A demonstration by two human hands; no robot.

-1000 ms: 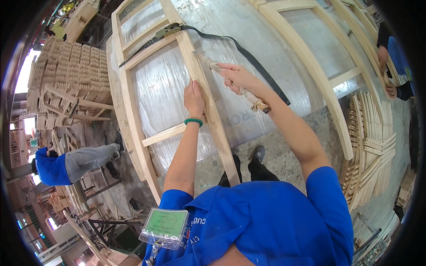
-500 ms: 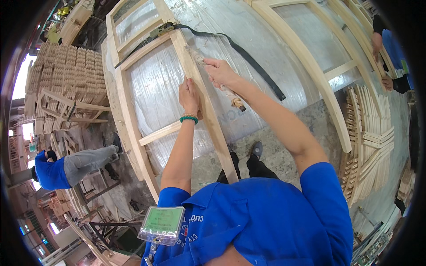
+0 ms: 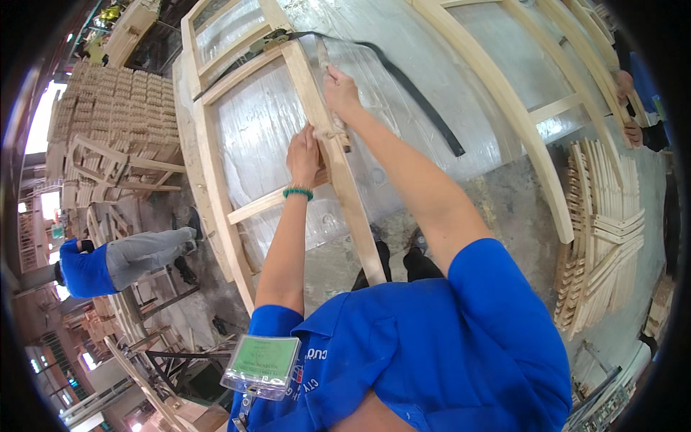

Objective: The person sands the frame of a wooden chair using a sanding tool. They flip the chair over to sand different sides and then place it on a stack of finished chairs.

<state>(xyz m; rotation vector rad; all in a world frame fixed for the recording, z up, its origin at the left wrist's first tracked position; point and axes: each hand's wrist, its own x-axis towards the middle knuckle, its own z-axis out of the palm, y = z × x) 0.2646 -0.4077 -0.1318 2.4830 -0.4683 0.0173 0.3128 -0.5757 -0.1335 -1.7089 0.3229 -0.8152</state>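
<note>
A pale wooden frame (image 3: pixel 342 183) with rails and crossbars lies in front of me on a plastic-covered table. My left hand (image 3: pixel 304 153) is closed at its right rail, just above the lower crossbar; the fingertips are partly hidden by the rail. In my right hand (image 3: pixel 341 92) is a tape-wrapped stick (image 3: pixel 322 54), gripped along its length. The stick lies close along the right side of that rail, its dark-tipped lower end beside my left hand. A black strap (image 3: pixel 403 79) with a metal ratchet buckle (image 3: pixel 270 39) crosses the frame's upper part, its loose end trailing right.
More curved wooden frames (image 3: pixel 497 79) lie to the right, where another person's hands (image 3: pixel 632 133) rest on one. Stacked wooden parts (image 3: pixel 115 122) stand at left, others (image 3: pixel 604 237) at right. A person in blue (image 3: pixel 93 266) bends over at left. Plastic sheeting (image 3: pixel 425 144) covers the table.
My right hand has moved up and left with the stick, which now lies against the rail and more in line with it. My left hand stays at nearly the same spot.
</note>
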